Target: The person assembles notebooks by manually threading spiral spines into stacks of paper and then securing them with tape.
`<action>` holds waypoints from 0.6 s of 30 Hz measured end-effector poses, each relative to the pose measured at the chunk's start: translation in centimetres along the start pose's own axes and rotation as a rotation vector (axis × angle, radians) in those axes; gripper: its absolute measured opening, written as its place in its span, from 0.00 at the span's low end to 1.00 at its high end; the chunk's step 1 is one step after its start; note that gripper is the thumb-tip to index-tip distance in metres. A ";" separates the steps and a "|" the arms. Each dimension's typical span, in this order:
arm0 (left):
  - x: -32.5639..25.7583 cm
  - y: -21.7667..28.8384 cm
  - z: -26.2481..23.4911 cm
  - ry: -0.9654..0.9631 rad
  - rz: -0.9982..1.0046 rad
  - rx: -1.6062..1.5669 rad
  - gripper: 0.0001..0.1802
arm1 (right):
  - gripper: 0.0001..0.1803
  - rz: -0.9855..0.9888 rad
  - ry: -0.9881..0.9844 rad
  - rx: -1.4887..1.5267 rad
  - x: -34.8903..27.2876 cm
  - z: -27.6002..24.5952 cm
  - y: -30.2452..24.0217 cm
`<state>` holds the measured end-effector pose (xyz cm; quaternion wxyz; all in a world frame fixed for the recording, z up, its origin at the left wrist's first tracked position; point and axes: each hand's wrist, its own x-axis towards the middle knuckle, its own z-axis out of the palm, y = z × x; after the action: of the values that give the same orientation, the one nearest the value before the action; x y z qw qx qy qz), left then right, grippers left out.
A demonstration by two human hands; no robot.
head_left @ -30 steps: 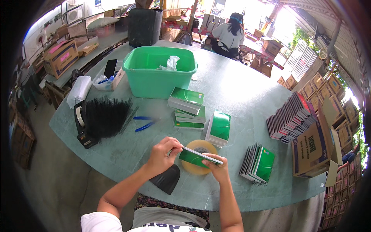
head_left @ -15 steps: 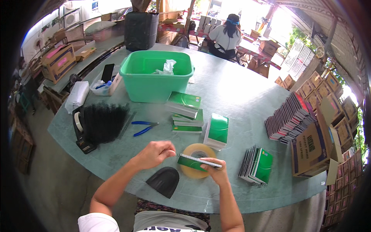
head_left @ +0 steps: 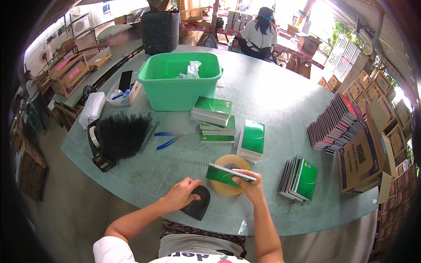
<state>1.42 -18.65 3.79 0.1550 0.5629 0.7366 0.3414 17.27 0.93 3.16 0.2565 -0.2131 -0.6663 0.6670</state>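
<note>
We list one green notebook [head_left: 221, 174], pinched in the right hand [head_left: 251, 183] over a tape roll [head_left: 223, 188], long axis crosswise, and one thin coil [head_left: 184, 160] jutting leftward from it, beyond the nearer left hand [head_left: 180, 193], whose fingers curl at a black pad [head_left: 198, 208], grip unclear.

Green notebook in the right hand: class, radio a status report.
Right hand grips green notebook. Left hand at black pad, contact unclear. Thin coil extends left from notebook's end. Nearby: tape roll, partly hidden behind notebook.
</note>
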 end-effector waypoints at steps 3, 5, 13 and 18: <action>1.0 4.0 -2.2 0.230 0.160 0.031 0.20 | 0.13 0.000 0.016 0.031 -0.1 -0.1 0.1; 2.8 4.2 -3.2 0.473 0.167 0.123 0.19 | 0.13 -0.001 0.010 -0.021 -0.3 -0.3 0.0; 4.2 4.7 -3.3 0.608 0.316 0.192 0.20 | 0.13 -0.031 -0.015 -0.039 -0.6 -0.2 -0.2; 3.3 4.7 -1.5 0.414 0.463 0.096 0.20 | 0.13 -0.045 -0.025 0.018 -0.4 0.1 -0.6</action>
<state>2.89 -15.43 8.55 -0.1068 0.6410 0.6199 0.4398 17.54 0.55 3.78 0.2649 -0.1874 -0.6680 0.6697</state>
